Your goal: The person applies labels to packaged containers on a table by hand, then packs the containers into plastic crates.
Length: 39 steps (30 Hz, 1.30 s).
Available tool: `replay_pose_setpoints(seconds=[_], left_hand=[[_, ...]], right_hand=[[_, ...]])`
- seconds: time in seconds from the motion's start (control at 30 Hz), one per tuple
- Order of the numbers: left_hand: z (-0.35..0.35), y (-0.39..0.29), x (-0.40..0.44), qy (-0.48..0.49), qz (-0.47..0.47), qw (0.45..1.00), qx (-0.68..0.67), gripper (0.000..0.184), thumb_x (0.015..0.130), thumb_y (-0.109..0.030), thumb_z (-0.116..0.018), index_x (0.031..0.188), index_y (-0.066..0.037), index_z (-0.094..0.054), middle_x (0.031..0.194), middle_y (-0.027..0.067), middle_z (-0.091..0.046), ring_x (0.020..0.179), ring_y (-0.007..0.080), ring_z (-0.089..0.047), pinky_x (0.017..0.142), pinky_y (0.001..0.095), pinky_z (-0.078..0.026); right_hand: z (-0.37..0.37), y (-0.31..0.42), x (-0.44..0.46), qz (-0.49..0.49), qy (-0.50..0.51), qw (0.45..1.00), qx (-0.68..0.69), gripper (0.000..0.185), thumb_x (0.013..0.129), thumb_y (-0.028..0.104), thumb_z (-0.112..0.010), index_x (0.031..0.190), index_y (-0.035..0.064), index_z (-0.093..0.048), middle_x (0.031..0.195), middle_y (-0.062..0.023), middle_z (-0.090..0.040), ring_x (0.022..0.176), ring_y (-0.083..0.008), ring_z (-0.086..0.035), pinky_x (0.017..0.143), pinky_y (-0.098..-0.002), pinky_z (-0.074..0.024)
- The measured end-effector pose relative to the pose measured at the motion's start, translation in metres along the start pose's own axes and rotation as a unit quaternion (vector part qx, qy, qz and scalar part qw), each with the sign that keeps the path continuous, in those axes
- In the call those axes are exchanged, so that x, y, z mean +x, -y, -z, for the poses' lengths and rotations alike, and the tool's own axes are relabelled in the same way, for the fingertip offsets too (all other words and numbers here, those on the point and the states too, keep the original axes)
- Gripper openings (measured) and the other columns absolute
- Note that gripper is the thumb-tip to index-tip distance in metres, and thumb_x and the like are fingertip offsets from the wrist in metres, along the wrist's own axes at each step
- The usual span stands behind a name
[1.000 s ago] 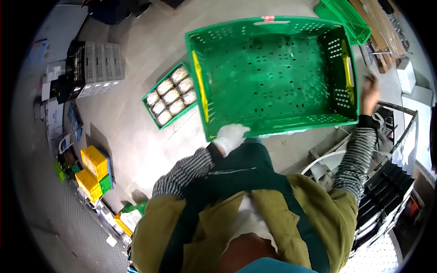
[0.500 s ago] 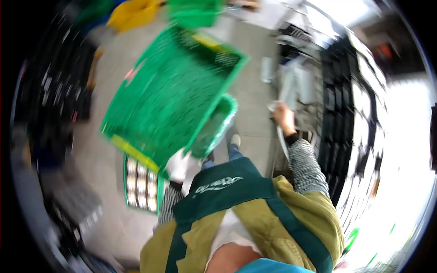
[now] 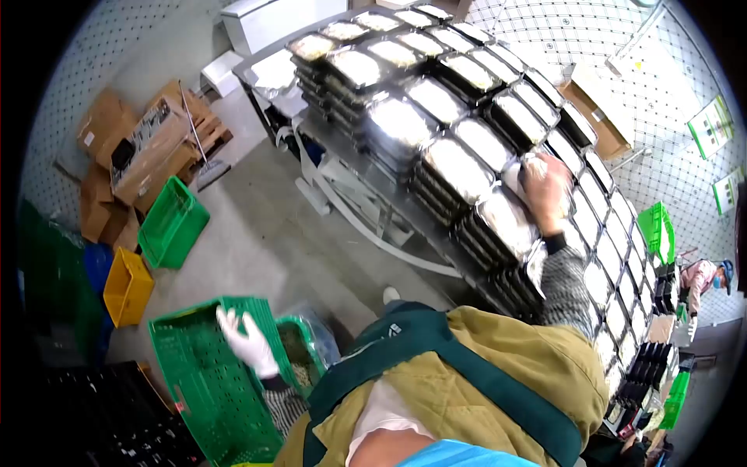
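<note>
My left hand (image 3: 247,342), in a white glove, hovers over the green crate (image 3: 222,424) with its fingers spread and nothing in them. The crate's perforated floor shows, and a smaller green basket (image 3: 294,342) with some loose contents and clear plastic stands beside it. To the right, my bare right hand (image 3: 547,191) is over the stacked black trays with clear lids (image 3: 459,167). Its fingers are curled around a white, blurred thing (image 3: 513,177) whose kind I cannot make out. Whether the hand touches the lids is hard to tell.
The steel table (image 3: 366,171) carries many tray stacks. On the floor at left are another green crate (image 3: 175,222), a yellow crate (image 3: 128,288), cardboard boxes (image 3: 144,148) and a broom (image 3: 210,171). Far right, a person (image 3: 700,280) in a blue cap is at the table.
The view has swung toward the tray table. My left hand has let go of the large green crate, which now stands lower on the floor. My right hand has moved over the trays.
</note>
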<state>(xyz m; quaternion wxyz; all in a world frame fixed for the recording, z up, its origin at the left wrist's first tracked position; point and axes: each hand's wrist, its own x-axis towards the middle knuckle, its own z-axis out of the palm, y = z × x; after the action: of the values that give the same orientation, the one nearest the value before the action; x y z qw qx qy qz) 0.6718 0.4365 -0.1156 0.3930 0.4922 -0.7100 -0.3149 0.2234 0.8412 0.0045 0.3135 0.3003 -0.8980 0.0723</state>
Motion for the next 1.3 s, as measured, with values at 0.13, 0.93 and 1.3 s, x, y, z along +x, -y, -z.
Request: replay_pose_setpoints(seconds=[0.13,0.93,1.3], left_hand=[[-0.151,-0.107,0.109,0.138,-0.118,0.972,-0.147,0.060,0.085,0.000,-0.056,0.139,-0.001,-0.029,0.139,0.0159,-0.038,0.121,0.0255,-0.046,0.100,0.0352,-0.038],[-0.668,-0.279,0.565,0.502,-0.239,0.830,0.057,0.043,0.085,-0.040,-0.063,0.095,0.002,-0.062,0.085,0.0071,-0.065,0.079,0.0120,-0.057,0.073,0.0275,-0.045],[-0.445,-0.393,0.481,0.033,-0.505,0.841,0.189,0.053,0.084,-0.045,-0.056,0.121,-0.007,-0.048,0.088,0.0202,-0.065,0.079,0.0337,-0.064,0.068,0.0452,-0.050]], right_hand=[[-0.029,-0.196,-0.093,0.022,0.191,0.921,-0.338,0.051,0.088,0.022,-0.052,0.135,0.0088,-0.038,0.125,-0.0200,-0.047,0.103,-0.0352,-0.052,0.087,-0.0403,-0.0445],[-0.103,-0.091,0.061,-0.507,0.020,0.844,0.174,0.035,0.094,0.029,-0.051,0.104,-0.0030,-0.058,0.094,-0.0095,-0.062,0.086,-0.0158,-0.055,0.077,-0.0270,-0.0416],[-0.165,-0.177,0.046,-0.554,0.117,0.752,0.337,0.048,0.094,0.046,-0.045,0.109,0.0032,-0.060,0.094,-0.0030,-0.060,0.083,-0.0156,-0.052,0.068,-0.0296,-0.0432]])
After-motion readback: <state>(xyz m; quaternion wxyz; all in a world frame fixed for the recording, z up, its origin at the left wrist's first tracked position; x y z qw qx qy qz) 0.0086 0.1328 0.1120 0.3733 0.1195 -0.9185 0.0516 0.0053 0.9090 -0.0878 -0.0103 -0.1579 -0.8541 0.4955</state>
